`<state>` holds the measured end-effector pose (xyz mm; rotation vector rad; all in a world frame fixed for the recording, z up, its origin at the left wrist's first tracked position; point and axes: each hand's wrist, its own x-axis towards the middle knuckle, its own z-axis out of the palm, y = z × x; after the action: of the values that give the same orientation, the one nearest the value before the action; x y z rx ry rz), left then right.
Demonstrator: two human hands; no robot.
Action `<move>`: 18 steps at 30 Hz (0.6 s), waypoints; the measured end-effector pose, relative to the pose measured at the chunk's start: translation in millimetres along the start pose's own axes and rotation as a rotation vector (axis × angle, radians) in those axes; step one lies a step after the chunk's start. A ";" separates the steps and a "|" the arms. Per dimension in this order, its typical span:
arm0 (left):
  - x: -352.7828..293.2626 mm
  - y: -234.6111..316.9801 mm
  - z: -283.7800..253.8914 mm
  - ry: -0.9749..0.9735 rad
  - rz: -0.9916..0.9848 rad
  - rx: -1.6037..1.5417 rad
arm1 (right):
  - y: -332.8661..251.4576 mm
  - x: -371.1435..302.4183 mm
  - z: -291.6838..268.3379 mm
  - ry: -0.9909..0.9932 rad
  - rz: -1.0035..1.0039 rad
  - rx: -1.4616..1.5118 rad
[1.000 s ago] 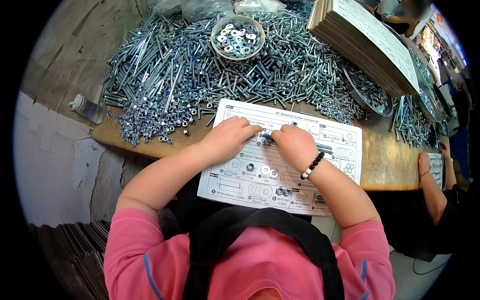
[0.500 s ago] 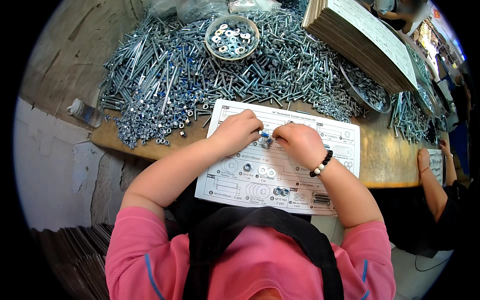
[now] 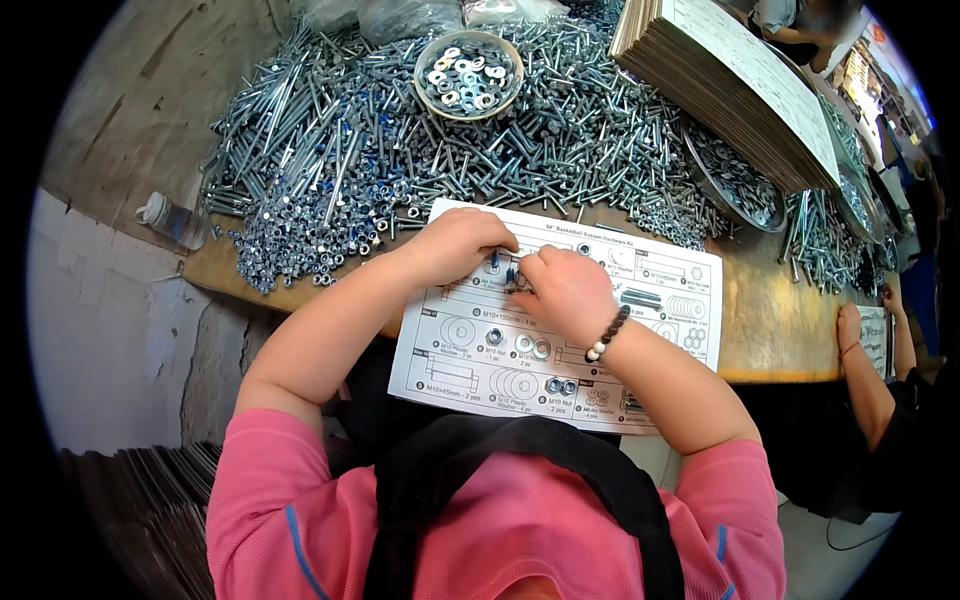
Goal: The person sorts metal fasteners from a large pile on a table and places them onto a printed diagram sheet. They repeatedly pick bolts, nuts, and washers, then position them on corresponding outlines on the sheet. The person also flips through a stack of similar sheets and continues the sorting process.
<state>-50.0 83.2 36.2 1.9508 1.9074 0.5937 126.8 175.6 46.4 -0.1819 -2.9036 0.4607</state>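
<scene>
A printed parts sheet [image 3: 465,335] with drawings of hardware lies in front of me, tilted slightly. Over its upper part my left hand [image 3: 455,247] is closed, fingertips pinched at a small blue-tinted metal piece whose kind I cannot make out. My right hand [image 3: 570,292], with a beaded bracelet at its wrist, curls its fingers beside another small dark-blue metal piece [image 3: 511,274]. Whether that piece is gripped or lies on the paper is hard to tell. On the sheet rest a nut [image 3: 495,337], two washers [image 3: 532,346], a pair of nuts [image 3: 562,385] and some bolts [image 3: 640,299].
Beyond the sheet spreads a big heap of bolts [image 3: 480,160], with loose nuts [image 3: 300,240] at its left front. A bowl of washers [image 3: 517,85] sits in the heap. Right of it stand a stack of printed sheets [image 3: 735,90] and a metal tray [image 3: 745,215]. Another person's hand [image 3: 849,326] is at the right.
My hands have drawn slightly apart; the left moved up and left, the right down and left. Bolts on the sheet's right side are now uncovered.
</scene>
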 end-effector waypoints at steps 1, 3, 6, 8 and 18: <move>-5.4 -0.3 0.0 0.009 -0.021 -0.046 | 1.5 -1.7 -1.4 -0.030 0.008 -0.038; -14.4 5.5 -3.5 -0.016 -0.064 -0.124 | 2.0 -4.6 -1.3 -0.107 0.027 -0.107; -22.6 29.7 -7.8 -0.077 -0.209 -0.174 | 3.1 -10.4 3.7 -0.135 -0.014 -0.195; -24.0 27.9 4.2 -0.004 -0.142 -0.130 | 6.1 -13.5 -1.5 -0.167 -0.011 -0.209; -1.9 45.5 30.4 0.137 -0.095 -0.022 | 20.9 -12.9 -1.8 -0.006 0.034 -0.187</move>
<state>4.6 81.0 33.9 1.8372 2.0530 0.7344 141.6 193.9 39.1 -0.2584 -2.9519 0.1949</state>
